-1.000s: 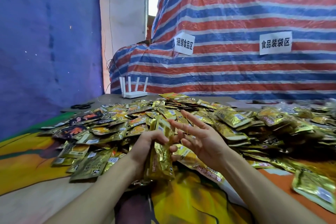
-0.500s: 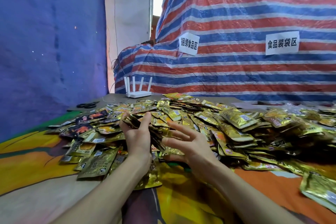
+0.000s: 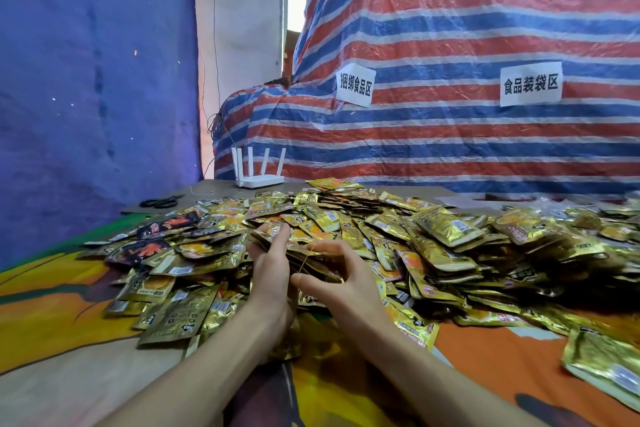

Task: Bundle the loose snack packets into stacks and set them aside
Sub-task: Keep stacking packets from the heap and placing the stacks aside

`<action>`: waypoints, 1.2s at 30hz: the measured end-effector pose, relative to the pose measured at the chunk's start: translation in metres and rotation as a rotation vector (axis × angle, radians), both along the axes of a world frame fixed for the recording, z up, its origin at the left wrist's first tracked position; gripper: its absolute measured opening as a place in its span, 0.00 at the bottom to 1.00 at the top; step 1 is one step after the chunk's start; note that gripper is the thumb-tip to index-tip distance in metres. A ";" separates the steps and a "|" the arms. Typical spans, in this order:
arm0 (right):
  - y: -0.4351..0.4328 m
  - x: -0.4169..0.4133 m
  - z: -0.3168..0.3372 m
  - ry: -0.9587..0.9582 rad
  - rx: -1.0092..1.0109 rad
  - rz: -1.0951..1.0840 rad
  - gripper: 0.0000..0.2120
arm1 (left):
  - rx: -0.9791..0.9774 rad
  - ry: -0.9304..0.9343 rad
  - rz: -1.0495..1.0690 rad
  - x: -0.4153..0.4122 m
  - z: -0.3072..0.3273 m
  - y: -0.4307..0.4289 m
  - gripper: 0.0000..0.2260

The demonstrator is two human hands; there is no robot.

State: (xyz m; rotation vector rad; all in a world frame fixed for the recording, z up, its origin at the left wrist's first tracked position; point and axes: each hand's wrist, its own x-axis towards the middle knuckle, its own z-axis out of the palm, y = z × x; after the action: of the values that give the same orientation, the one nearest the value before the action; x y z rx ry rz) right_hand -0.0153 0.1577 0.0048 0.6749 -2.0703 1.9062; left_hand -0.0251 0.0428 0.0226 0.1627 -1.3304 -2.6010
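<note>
A wide heap of gold foil snack packets (image 3: 433, 246) covers the table. Near its front, my left hand (image 3: 272, 274) grips a small stack of packets (image 3: 322, 262) from the left side, thumb pointing up. My right hand (image 3: 343, 284) is at the stack's right side with thumb and index finger spread in a C. A thin yellow rubber band (image 3: 304, 262) is stretched between those two fingertips, against the stack. The far end of the stack is hidden among the loose packets.
A few dark red-and-black packets (image 3: 152, 246) lie at the heap's left edge. Black scissors (image 3: 161, 202) and a white router (image 3: 258, 172) sit at the table's back left. A striped tarp (image 3: 450, 132) with two paper signs rises behind. One gold packet (image 3: 602, 364) lies near the right edge.
The stack went from upright near me to lying flat, farther forward against the heap. My right hand closed in from open and spread, and now stretches the band at the stack.
</note>
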 end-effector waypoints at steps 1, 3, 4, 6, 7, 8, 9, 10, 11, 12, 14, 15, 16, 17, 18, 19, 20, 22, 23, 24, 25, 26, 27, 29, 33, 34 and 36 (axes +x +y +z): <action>0.000 -0.001 0.000 0.001 0.011 -0.009 0.21 | 0.008 -0.012 0.000 0.000 0.000 0.001 0.28; 0.000 -0.003 0.000 -0.037 0.009 0.011 0.23 | 0.042 -0.025 0.005 0.001 0.000 0.003 0.24; -0.001 -0.004 0.000 -0.072 -0.021 0.042 0.25 | 0.067 -0.021 -0.006 0.001 0.000 0.003 0.18; 0.000 -0.006 0.000 -0.140 -0.127 0.105 0.25 | 0.102 -0.027 -0.048 0.003 -0.001 0.004 0.11; 0.002 -0.007 0.002 -0.161 -0.175 0.117 0.24 | 0.093 -0.026 -0.079 0.004 0.000 0.005 0.12; 0.005 -0.007 0.006 -0.166 -0.194 0.105 0.24 | 0.065 -0.019 -0.106 0.003 -0.001 0.005 0.16; 0.008 -0.007 0.009 -0.147 -0.166 0.068 0.26 | 0.029 -0.016 -0.117 0.003 -0.002 0.005 0.21; 0.012 -0.007 0.014 -0.116 -0.098 0.022 0.28 | -0.002 -0.010 -0.126 0.002 -0.003 0.006 0.25; 0.016 -0.005 0.017 -0.080 -0.006 -0.015 0.29 | -0.028 -0.007 -0.139 0.003 -0.003 0.007 0.28; 0.018 -0.004 0.020 -0.052 0.092 -0.034 0.31 | -0.042 -0.008 -0.160 0.003 -0.004 0.008 0.29; 0.020 -0.001 0.023 -0.034 0.236 -0.031 0.35 | -0.037 -0.013 -0.211 0.002 -0.008 0.007 0.31; 0.021 -0.001 0.024 -0.035 0.265 -0.020 0.36 | -0.033 -0.012 -0.241 0.000 -0.009 0.006 0.32; 0.021 -0.001 0.025 -0.038 0.283 -0.008 0.36 | -0.031 -0.013 -0.266 -0.001 -0.009 0.005 0.32; 0.023 -0.002 0.027 -0.040 0.302 0.003 0.36 | -0.033 -0.020 -0.281 0.000 -0.008 0.005 0.31; 0.025 -0.002 0.029 -0.039 0.323 0.013 0.35 | -0.039 -0.030 -0.282 0.000 -0.008 0.006 0.30; 0.028 -0.002 0.031 -0.034 0.346 0.018 0.34 | -0.053 -0.039 -0.267 0.001 -0.007 0.008 0.28; 0.030 -0.001 0.032 -0.018 0.377 0.014 0.33 | -0.076 -0.047 -0.246 0.002 -0.007 0.010 0.27; 0.034 0.001 0.036 0.044 0.455 -0.022 0.32 | -0.117 -0.069 -0.257 0.002 -0.009 0.014 0.30; 0.036 0.004 0.039 0.071 0.489 -0.045 0.32 | -0.137 -0.070 -0.280 0.002 -0.010 0.016 0.32; 0.039 0.006 0.044 0.084 0.518 -0.068 0.31 | -0.164 -0.046 -0.306 0.001 -0.011 0.016 0.34; 0.044 0.008 0.050 0.084 0.540 -0.088 0.30 | -0.194 0.007 -0.341 0.002 -0.010 0.018 0.36; 0.051 0.008 0.057 0.080 0.554 -0.104 0.29 | -0.221 0.071 -0.360 0.003 -0.009 0.018 0.37; 0.060 0.006 0.065 0.078 0.571 -0.134 0.28 | -0.244 0.122 -0.352 0.004 -0.009 0.019 0.38; 0.083 -0.003 0.083 0.090 0.638 -0.280 0.26 | -0.281 0.155 -0.292 0.005 -0.010 0.017 0.37; 0.144 -0.038 0.118 0.076 0.737 -0.695 0.23 | -0.385 0.183 -0.265 0.008 -0.011 0.016 0.28; 0.157 -0.048 0.122 0.056 0.756 -0.785 0.22 | -0.403 0.189 -0.259 0.009 -0.012 0.016 0.26; 0.179 -0.065 0.122 -0.009 0.814 -0.912 0.20 | -0.416 0.211 -0.240 0.010 -0.012 0.018 0.23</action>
State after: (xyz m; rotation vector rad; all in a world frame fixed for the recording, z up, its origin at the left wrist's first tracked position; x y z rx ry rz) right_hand -0.0799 0.3367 0.1269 -0.1868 -2.4838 0.5655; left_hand -0.0151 0.0610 0.0110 -0.3475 -1.8601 -2.3622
